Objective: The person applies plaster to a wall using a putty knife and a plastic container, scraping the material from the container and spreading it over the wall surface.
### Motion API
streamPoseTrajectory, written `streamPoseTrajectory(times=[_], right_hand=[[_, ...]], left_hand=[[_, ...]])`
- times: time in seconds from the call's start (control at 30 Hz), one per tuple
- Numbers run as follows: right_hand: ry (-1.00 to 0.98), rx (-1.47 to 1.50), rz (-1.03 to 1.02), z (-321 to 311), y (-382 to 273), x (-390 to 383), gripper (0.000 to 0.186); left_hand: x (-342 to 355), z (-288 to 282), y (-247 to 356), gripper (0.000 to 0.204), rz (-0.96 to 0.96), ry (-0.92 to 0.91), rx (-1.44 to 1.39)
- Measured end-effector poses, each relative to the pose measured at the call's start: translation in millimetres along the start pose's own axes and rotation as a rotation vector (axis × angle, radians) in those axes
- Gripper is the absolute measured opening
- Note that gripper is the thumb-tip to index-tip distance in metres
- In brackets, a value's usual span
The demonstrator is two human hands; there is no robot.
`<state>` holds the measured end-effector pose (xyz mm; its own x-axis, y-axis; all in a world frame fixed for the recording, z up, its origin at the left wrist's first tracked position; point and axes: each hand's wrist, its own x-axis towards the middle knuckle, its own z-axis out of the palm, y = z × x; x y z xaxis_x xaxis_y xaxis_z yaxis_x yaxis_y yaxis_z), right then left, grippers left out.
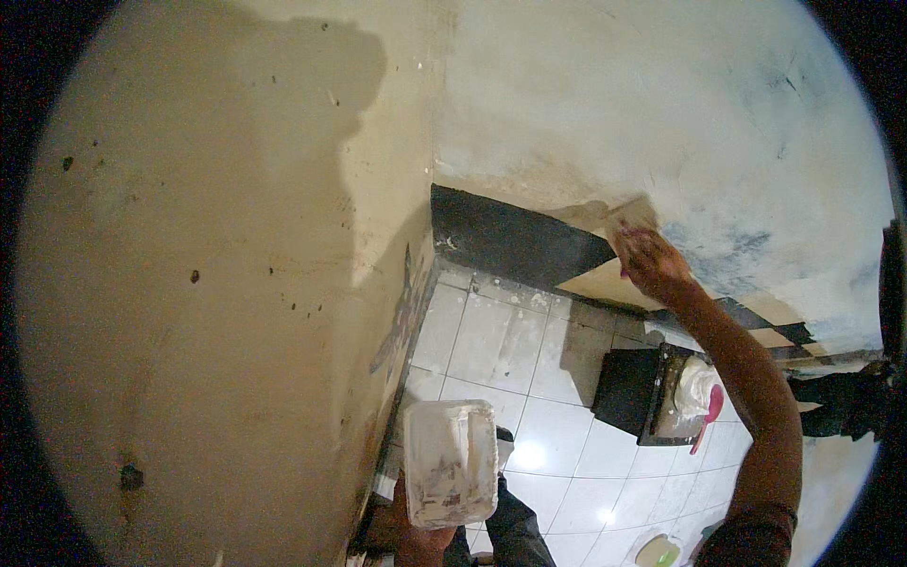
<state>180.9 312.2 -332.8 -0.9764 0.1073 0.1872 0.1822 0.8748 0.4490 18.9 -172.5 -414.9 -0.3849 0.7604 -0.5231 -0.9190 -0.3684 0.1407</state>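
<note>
At the lower middle, my left hand grips a pale, translucent rectangular plastic tub from below. Its inside is smeared with whitish paste. Out to the right, my right hand is closed around a flat scraper, whose blade lies against the wall just above its dark lower band. My fingers hide most of the tool's handle. Whitish, uneven coating covers the wall around the blade, with bluish-grey patches to its right.
A beige side wall with small dark holes meets the coated wall in a corner. On white floor tiles stands a black box-like stand, bearing white paste and a pink scoop. A round container sits at the bottom right.
</note>
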Motion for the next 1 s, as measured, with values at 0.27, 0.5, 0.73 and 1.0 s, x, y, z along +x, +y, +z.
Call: streamPoseTrajectory(times=[0.27, 0.5, 0.73, 1.0], right_hand=[[0.469, -0.369, 0.320, -154.2, 17.1, 153.7, 0.027], [0.611, -0.260, 0.317, -40.4, -2.7, 223.8, 0.024], [0.190, 0.082, 0.246, 148.1, -104.6, 135.9, 0.044], [0.617, -0.008, 0.209, -55.8, -49.8, 206.3, 0.027]], left_hand=[[14.4, 31.0, 14.1, 0.049, -0.054, 0.026, 0.102], [21.3, 14.9, 8.7, 0.048, -0.156, 0.106, -0.004], [30.5, 27.5, 2.9, 0.048, -0.160, 0.129, 0.024], [21.7, 14.2, 6.7, 0.049, -0.119, 0.139, 0.069]])
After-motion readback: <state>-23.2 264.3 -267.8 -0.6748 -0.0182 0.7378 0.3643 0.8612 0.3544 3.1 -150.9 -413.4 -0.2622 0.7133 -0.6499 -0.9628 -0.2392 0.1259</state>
